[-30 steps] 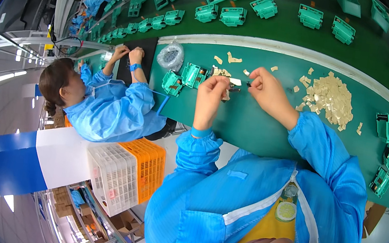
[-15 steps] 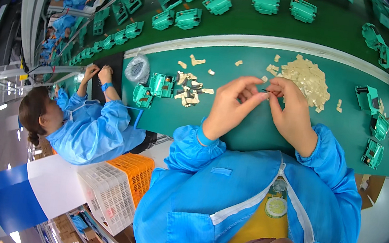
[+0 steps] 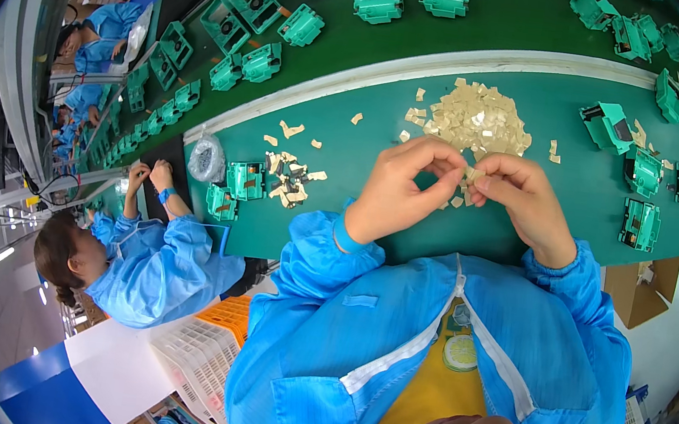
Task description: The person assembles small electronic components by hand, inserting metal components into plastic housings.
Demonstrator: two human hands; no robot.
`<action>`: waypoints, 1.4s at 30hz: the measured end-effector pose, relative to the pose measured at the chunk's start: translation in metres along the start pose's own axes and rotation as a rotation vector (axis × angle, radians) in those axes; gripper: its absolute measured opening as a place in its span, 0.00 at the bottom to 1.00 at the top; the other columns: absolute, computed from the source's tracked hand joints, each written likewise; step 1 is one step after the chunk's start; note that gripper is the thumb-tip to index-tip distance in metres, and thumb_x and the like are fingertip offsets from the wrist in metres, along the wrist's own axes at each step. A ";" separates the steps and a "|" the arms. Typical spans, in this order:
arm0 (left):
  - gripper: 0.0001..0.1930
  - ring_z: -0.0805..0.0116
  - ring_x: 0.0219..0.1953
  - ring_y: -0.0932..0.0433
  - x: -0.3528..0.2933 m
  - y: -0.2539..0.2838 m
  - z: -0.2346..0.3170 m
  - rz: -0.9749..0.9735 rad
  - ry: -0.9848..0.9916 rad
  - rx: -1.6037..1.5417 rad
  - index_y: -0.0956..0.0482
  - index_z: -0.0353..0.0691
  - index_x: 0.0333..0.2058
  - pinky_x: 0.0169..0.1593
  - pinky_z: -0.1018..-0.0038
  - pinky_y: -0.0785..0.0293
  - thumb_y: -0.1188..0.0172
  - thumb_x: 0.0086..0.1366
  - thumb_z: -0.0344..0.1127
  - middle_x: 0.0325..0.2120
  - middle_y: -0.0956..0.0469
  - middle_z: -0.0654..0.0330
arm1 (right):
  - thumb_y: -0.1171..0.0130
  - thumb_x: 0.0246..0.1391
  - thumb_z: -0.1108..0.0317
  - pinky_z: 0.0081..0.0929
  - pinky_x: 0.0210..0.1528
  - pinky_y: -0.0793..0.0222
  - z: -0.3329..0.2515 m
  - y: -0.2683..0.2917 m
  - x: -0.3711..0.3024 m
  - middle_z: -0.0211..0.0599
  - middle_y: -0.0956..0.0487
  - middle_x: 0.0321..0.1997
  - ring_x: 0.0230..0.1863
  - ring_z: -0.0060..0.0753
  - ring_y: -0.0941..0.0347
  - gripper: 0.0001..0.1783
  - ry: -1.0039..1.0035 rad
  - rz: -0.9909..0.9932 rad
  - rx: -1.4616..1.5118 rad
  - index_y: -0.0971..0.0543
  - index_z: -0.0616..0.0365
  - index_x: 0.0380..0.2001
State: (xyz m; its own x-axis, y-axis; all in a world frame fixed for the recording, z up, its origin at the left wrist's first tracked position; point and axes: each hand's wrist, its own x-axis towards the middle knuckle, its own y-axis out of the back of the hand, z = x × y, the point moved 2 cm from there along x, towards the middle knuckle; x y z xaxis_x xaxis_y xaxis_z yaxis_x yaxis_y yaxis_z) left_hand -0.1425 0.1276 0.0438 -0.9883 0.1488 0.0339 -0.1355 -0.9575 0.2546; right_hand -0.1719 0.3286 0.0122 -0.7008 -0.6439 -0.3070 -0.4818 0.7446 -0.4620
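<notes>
My left hand (image 3: 413, 189) and my right hand (image 3: 525, 204) meet just below a heap of small cream-coloured flat pieces (image 3: 480, 121). Both are closed, thumb and fingers pinching one small cream piece (image 3: 473, 176) between them. A few loose cream pieces lie on the green table under the fingertips. To the left sits a smaller cluster of mixed cream and black pieces (image 3: 290, 181). Beside it are two green plastic housings (image 3: 246, 181) with dark parts inside.
Several green housings (image 3: 640, 224) stand on the table at the right. A clear plastic bag (image 3: 207, 159) lies at the left edge. Beyond a white rail (image 3: 347, 86), a green conveyor belt carries more housings. A co-worker in blue (image 3: 152, 265) sits at the left.
The whole view has shifted, so table items appear further left and higher. A small dark piece showed between my fingertips before; now a cream piece shows there.
</notes>
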 end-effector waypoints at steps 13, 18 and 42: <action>0.10 0.59 0.36 0.20 0.010 -0.006 0.006 0.092 -0.446 0.606 0.15 0.39 0.34 0.35 0.67 0.22 0.28 0.50 0.25 0.34 0.19 0.61 | 0.40 0.63 0.77 0.22 0.39 0.29 -0.007 -0.006 0.002 0.33 0.21 0.34 0.36 0.24 0.24 0.05 0.338 0.186 -0.491 0.19 0.67 0.41; 0.08 0.60 0.34 0.21 0.015 -0.009 0.002 0.024 -0.544 0.693 0.17 0.39 0.31 0.33 0.66 0.23 0.29 0.50 0.24 0.32 0.20 0.61 | 0.39 0.61 0.77 0.26 0.33 0.32 -0.007 -0.002 0.003 0.37 0.22 0.33 0.31 0.30 0.26 0.04 0.354 0.190 -0.706 0.20 0.66 0.37; 0.06 0.56 0.34 0.21 0.015 -0.013 -0.018 0.011 -0.356 0.460 0.18 0.38 0.29 0.36 0.63 0.22 0.31 0.52 0.25 0.31 0.19 0.59 | 0.41 0.63 0.75 0.19 0.35 0.33 0.006 0.019 0.003 0.26 0.22 0.32 0.32 0.14 0.31 0.03 0.102 0.085 -0.477 0.20 0.64 0.37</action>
State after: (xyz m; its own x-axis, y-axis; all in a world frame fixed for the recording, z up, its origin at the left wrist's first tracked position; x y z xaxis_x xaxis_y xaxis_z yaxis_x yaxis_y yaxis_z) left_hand -0.1573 0.1377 0.0241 -0.8941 0.2897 0.3414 -0.0021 -0.7652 0.6438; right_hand -0.1802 0.3393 -0.0024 -0.7845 -0.5748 -0.2327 -0.5912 0.8065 0.0011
